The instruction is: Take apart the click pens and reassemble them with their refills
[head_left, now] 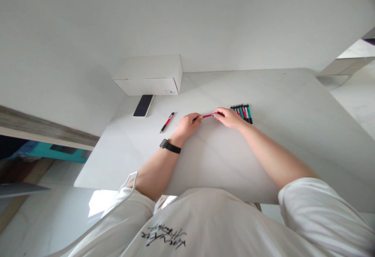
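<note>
Both of my hands hold one red pen (208, 115) just above the white table (287, 104). My left hand (190, 124), with a black watch on its wrist, pinches the pen's left end. My right hand (229, 117) grips the pen's right end with closed fingers. A row of several red and teal pens (242, 112) lies side by side right behind my right hand. Another red pen (167, 122) lies alone on the table to the left of my left hand.
A white cardboard box (150, 75) stands against the wall at the table's back left. A dark phone (143, 105) lies face up in front of it. The table's left edge drops to a floor area with a teal object (55, 152).
</note>
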The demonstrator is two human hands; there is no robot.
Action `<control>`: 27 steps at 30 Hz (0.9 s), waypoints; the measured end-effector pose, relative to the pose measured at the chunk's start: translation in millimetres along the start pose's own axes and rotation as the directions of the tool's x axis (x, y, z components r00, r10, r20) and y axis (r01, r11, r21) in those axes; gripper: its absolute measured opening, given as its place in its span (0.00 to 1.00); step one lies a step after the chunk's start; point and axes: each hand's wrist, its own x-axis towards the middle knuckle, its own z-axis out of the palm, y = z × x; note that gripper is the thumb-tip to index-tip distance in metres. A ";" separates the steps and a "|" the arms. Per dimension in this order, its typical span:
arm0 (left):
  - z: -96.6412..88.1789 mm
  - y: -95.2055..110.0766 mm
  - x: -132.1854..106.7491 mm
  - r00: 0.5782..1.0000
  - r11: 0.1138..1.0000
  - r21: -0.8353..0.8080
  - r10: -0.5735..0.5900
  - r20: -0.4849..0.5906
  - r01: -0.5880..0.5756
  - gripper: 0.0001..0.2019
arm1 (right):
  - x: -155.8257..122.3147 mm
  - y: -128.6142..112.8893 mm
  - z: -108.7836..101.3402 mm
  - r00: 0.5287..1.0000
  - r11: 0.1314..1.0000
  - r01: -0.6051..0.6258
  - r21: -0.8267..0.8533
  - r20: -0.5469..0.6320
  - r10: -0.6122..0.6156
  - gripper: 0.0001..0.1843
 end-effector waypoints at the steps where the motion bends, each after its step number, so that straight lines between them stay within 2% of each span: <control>1: -0.1 0.6 0.0 1.000 1.000 -0.003 -0.007 0.000 0.007 0.15 | 0.0 -0.1 -0.1 1.000 1.000 -0.003 0.001 0.001 0.003 0.20; 7: -1.0 1.4 -0.2 1.000 0.999 -0.049 -0.019 0.005 0.019 0.10 | 0.8 0.0 0.2 1.000 1.000 -0.004 -0.004 0.009 0.004 0.20; 11: -1.7 1.3 -0.1 1.000 1.000 0.003 -0.005 0.016 0.005 0.15 | 0.3 -0.7 0.1 1.000 1.000 0.016 -0.005 -0.002 -0.016 0.20; 17: -0.8 2.6 -0.9 1.000 0.999 -0.048 -0.003 0.015 0.004 0.11 | -0.3 -1.4 -0.1 1.000 1.000 0.025 0.005 0.003 -0.025 0.19; 27: -2.5 3.0 -1.1 0.999 0.999 -0.035 -0.024 0.037 0.026 0.13 | -0.4 -2.6 0.0 1.000 0.999 0.029 -0.042 -0.008 -0.029 0.20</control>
